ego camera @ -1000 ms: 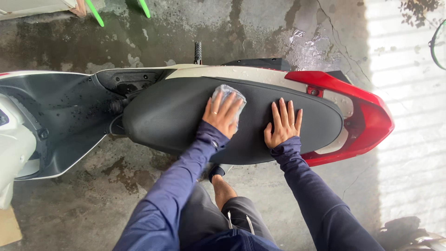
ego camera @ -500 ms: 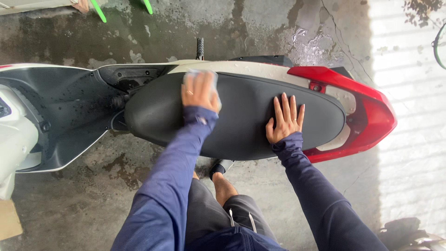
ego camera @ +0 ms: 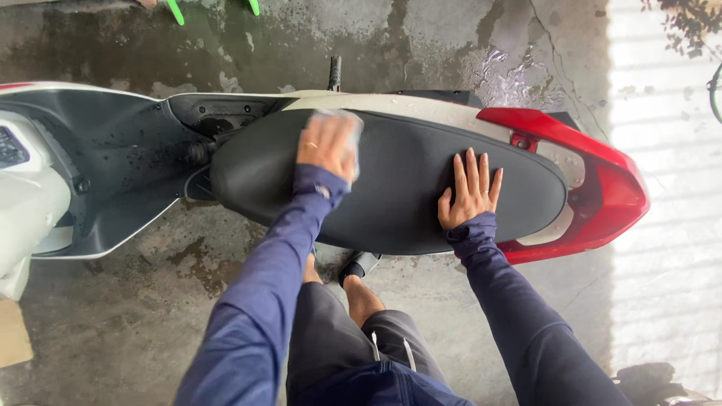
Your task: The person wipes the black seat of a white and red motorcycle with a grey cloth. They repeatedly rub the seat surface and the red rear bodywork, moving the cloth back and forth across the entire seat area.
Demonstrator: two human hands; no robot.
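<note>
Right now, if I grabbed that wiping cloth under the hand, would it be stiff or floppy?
Probably floppy: the pale cloth lies crushed flat under the left hand and follows the curve of the black seat. It is likely wet and a bit slippery, since droplets dot the scooter and the concrete floor is damp.

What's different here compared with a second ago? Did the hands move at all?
The left hand slid its pale cloth along the black seat toward the scooter's front and far edge, and it is blurred there now, the cloth mostly hidden under it. The right hand stayed flat on the rear of the seat, fingers spread. The scooter on the wet concrete floor did not shift.
</note>
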